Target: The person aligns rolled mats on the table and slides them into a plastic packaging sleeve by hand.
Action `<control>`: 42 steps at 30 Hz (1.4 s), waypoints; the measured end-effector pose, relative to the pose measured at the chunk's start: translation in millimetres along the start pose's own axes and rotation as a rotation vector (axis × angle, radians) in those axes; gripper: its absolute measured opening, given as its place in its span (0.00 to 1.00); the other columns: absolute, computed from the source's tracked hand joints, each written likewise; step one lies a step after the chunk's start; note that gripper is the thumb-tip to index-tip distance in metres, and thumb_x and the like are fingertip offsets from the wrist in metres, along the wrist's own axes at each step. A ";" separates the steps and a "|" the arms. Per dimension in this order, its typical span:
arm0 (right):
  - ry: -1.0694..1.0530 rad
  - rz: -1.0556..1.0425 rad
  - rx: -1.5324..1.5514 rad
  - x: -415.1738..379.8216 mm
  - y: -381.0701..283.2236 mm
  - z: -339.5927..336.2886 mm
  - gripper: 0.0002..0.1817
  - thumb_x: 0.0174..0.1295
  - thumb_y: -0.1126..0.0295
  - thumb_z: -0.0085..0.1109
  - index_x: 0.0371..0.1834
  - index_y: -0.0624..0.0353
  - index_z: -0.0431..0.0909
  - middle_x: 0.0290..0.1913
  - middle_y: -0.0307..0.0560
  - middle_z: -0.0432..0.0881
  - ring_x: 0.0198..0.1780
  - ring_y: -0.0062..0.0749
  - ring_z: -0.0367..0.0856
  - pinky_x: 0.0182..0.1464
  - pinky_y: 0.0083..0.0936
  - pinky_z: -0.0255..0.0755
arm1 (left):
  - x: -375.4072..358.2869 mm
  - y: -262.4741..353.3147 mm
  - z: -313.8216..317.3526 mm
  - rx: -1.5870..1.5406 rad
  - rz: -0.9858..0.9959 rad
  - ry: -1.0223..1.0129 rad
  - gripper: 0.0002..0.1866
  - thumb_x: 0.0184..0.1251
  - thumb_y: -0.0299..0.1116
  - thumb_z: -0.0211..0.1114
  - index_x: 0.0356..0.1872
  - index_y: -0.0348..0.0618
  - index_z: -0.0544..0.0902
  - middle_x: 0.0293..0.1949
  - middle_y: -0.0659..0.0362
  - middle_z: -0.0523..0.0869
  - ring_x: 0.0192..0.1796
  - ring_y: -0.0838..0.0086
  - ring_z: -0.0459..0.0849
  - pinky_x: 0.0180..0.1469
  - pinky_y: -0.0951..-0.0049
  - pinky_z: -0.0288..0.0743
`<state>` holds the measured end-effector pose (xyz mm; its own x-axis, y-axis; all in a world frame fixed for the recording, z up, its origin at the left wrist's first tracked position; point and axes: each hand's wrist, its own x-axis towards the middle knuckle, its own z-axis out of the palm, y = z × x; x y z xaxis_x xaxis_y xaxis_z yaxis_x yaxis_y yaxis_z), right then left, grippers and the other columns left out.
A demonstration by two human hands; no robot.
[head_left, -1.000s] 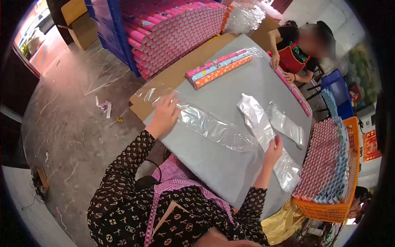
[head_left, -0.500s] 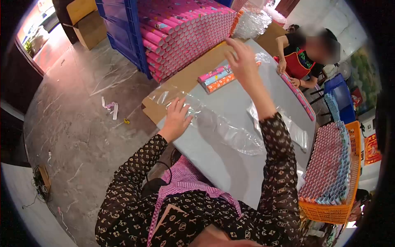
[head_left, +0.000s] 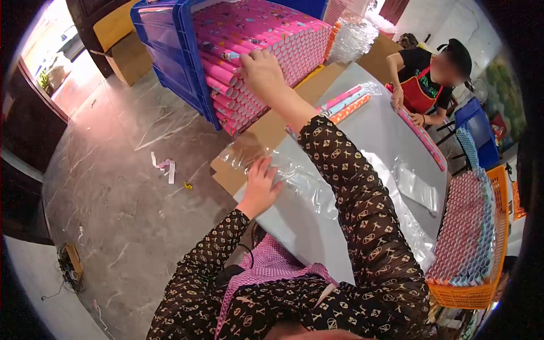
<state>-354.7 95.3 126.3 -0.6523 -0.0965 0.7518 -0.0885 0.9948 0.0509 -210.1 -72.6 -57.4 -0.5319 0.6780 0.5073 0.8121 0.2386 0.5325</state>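
Many pink patterned paper rolls (head_left: 266, 25) are stacked lengthwise in a blue plastic crate (head_left: 195, 68), their open ends facing me. My right hand (head_left: 262, 73) reaches over to the stack, its fingers curled around the end of one upper roll. Clear plastic film (head_left: 306, 184) lies along the near side of the grey table (head_left: 317, 238). My left hand (head_left: 260, 187) rests on the film near the table's left edge, fingers spread. Beyond my right arm lie a few rolls side by side, including a light blue one and an orange dotted roll (head_left: 351, 109), partly hidden by my sleeve.
Across the table a person in a red apron (head_left: 411, 93) handles a long pink roll (head_left: 419, 139). More clear plastic (head_left: 416, 187) lies at the table's right. An orange basket (head_left: 467, 294) full of rolls stands at the right. Paper scraps (head_left: 164, 166) lie on the floor.
My right hand has moved left from above the rolls on the table to the crate's stack, closing on a roll end. My left hand stays on the film. The view has shifted slightly.
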 end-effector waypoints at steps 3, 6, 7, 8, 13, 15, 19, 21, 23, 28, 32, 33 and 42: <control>0.050 0.026 -0.004 7.2 -0.7 5.8 0.15 0.56 0.61 0.65 0.41 0.59 0.79 0.40 0.53 0.80 0.46 0.49 0.78 0.48 0.41 0.72 | 1.4 0.6 0.6 -0.022 0.005 0.025 0.22 0.59 0.36 0.68 0.53 0.37 0.77 0.66 0.45 0.69 0.70 0.44 0.63 0.69 0.49 0.61; 0.104 0.064 0.035 12.2 -0.9 11.5 0.14 0.53 0.61 0.67 0.34 0.60 0.78 0.38 0.55 0.79 0.45 0.51 0.78 0.46 0.43 0.74 | 1.1 0.7 0.6 0.009 -0.028 -0.012 0.22 0.59 0.36 0.69 0.53 0.36 0.77 0.66 0.46 0.69 0.70 0.45 0.63 0.69 0.49 0.62; 0.066 0.085 0.032 14.6 -0.4 11.6 0.15 0.53 0.61 0.68 0.34 0.61 0.78 0.38 0.55 0.79 0.45 0.52 0.78 0.47 0.43 0.74 | 1.3 0.0 1.0 0.009 -0.031 -0.013 0.22 0.59 0.36 0.69 0.53 0.36 0.77 0.66 0.46 0.69 0.70 0.45 0.63 0.69 0.49 0.62; 0.027 0.106 0.029 16.3 0.0 11.4 0.15 0.52 0.62 0.68 0.34 0.62 0.79 0.38 0.56 0.79 0.45 0.52 0.78 0.47 0.44 0.74 | 1.2 -0.4 1.5 -0.001 -0.024 -0.003 0.22 0.59 0.36 0.69 0.53 0.37 0.77 0.66 0.46 0.69 0.69 0.45 0.63 0.69 0.49 0.62; -0.120 0.154 0.051 18.8 1.4 -1.8 0.15 0.51 0.63 0.68 0.34 0.65 0.80 0.39 0.58 0.80 0.46 0.54 0.79 0.49 0.45 0.75 | -0.3 -2.4 3.3 -0.018 -0.006 0.017 0.23 0.58 0.37 0.70 0.52 0.37 0.78 0.66 0.47 0.69 0.70 0.45 0.63 0.69 0.49 0.62; -0.180 0.138 0.010 15.6 5.3 -9.8 0.16 0.52 0.62 0.65 0.34 0.65 0.80 0.41 0.58 0.81 0.47 0.54 0.79 0.50 0.45 0.74 | 0.2 -3.1 3.9 -0.007 -0.016 0.003 0.23 0.58 0.37 0.70 0.52 0.38 0.78 0.66 0.47 0.69 0.70 0.45 0.63 0.69 0.49 0.62; -0.147 0.137 -0.044 1.6 9.3 -30.7 0.15 0.54 0.61 0.62 0.35 0.63 0.81 0.44 0.56 0.81 0.48 0.52 0.79 0.50 0.45 0.73 | 0.3 -0.3 -0.7 -0.044 -0.022 -0.042 0.24 0.60 0.37 0.68 0.54 0.36 0.76 0.67 0.45 0.66 0.72 0.45 0.60 0.71 0.47 0.57; -0.164 0.002 -0.217 -2.5 7.8 -38.6 0.14 0.55 0.61 0.60 0.36 0.62 0.80 0.43 0.54 0.81 0.47 0.47 0.80 0.47 0.43 0.73 | 1.1 1.0 -1.4 -0.039 -0.047 -0.065 0.23 0.59 0.37 0.69 0.54 0.36 0.77 0.67 0.45 0.67 0.71 0.45 0.60 0.71 0.47 0.57; -0.182 -0.055 -0.315 -2.6 -0.9 -41.9 0.13 0.55 0.63 0.59 0.37 0.61 0.79 0.41 0.52 0.81 0.45 0.45 0.80 0.46 0.40 0.72 | 0.0 -0.8 2.1 -0.021 -0.028 -0.038 0.23 0.58 0.37 0.69 0.53 0.37 0.78 0.67 0.46 0.68 0.71 0.45 0.62 0.71 0.49 0.59; -0.149 -0.152 -0.492 0.1 -12.8 -16.0 0.09 0.56 0.67 0.55 0.37 0.59 0.75 0.36 0.47 0.80 0.41 0.39 0.80 0.43 0.32 0.71 | -0.8 -2.8 2.9 -0.030 -0.012 -0.020 0.23 0.59 0.38 0.69 0.51 0.34 0.79 0.67 0.44 0.67 0.71 0.44 0.62 0.71 0.47 0.58; -0.130 -0.084 -0.429 -0.7 -4.0 -7.1 0.07 0.58 0.67 0.54 0.35 0.57 0.75 0.31 0.46 0.80 0.36 0.39 0.82 0.39 0.35 0.73 | 0.1 -1.1 2.8 -0.006 -0.023 -0.017 0.21 0.58 0.36 0.70 0.51 0.37 0.79 0.65 0.45 0.70 0.70 0.43 0.63 0.70 0.49 0.61; -0.132 -0.056 -0.422 -1.7 -3.2 -8.1 0.06 0.58 0.67 0.54 0.34 0.57 0.75 0.30 0.47 0.80 0.34 0.39 0.83 0.38 0.37 0.74 | 0.2 -1.6 3.2 -0.012 -0.031 -0.023 0.21 0.58 0.36 0.70 0.51 0.37 0.79 0.65 0.44 0.69 0.70 0.43 0.62 0.70 0.49 0.61; -0.504 0.346 0.317 -45.6 27.5 -97.5 0.20 0.67 0.58 0.51 0.37 0.70 0.78 0.33 0.63 0.83 0.34 0.55 0.82 0.39 0.44 0.74 | -1.0 -3.6 3.4 -0.013 0.004 -0.008 0.21 0.57 0.35 0.69 0.52 0.39 0.79 0.64 0.42 0.70 0.70 0.42 0.62 0.70 0.48 0.60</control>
<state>-253.9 130.3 157.5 -0.9463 0.1446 0.2890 0.0219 0.9210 -0.3890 -211.6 -71.8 -62.1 -0.5266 0.6843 0.5044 0.8111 0.2269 0.5391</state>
